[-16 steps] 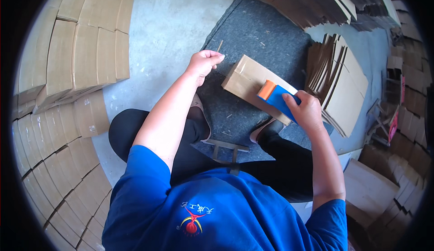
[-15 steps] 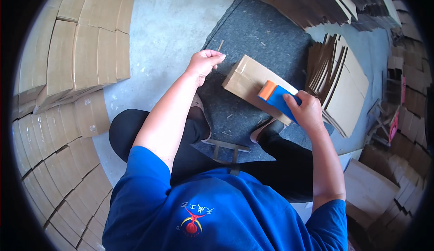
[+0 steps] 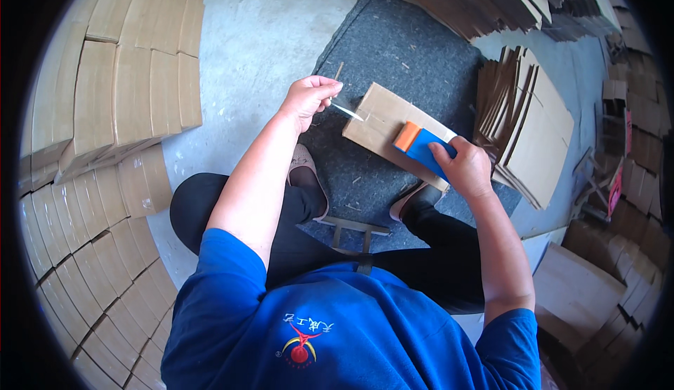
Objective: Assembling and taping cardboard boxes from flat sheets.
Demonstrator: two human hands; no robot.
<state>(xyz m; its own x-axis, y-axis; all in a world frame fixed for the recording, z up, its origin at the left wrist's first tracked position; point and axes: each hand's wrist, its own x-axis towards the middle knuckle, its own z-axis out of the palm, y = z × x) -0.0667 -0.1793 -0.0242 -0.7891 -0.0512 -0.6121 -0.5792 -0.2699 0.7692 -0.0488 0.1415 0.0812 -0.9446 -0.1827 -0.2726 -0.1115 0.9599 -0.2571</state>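
A long closed cardboard carton (image 3: 372, 120) lies slantwise on the dark felt mat in front of me. My left hand (image 3: 309, 101) is closed in a pinch beyond its left end, gripping a thin tan strip (image 3: 339, 71) that sticks up past the fingers. A pale, shiny sliver (image 3: 347, 112) runs from below these fingers toward the carton's left end; it looks like clear tape. My right hand (image 3: 467, 169) is wrapped round a blue tape dispenser (image 3: 428, 153) with an orange end, held over the carton's right part. Whether the dispenser touches the carton, I cannot tell.
Flattened cardboard sheets (image 3: 530, 130) lean in a stack right of the dark mat (image 3: 393, 46). More sheets (image 3: 470, 0) stand at the far right. Carton stacks (image 3: 133, 88) wall the left side. My feet rest on the mat beside a metal frame (image 3: 351, 230).
My left hand has shifted slightly left, and the pale sliver between it and the carton now shows longer. My right hand and the dispenser have moved a little left. The carton has shifted slightly left too.
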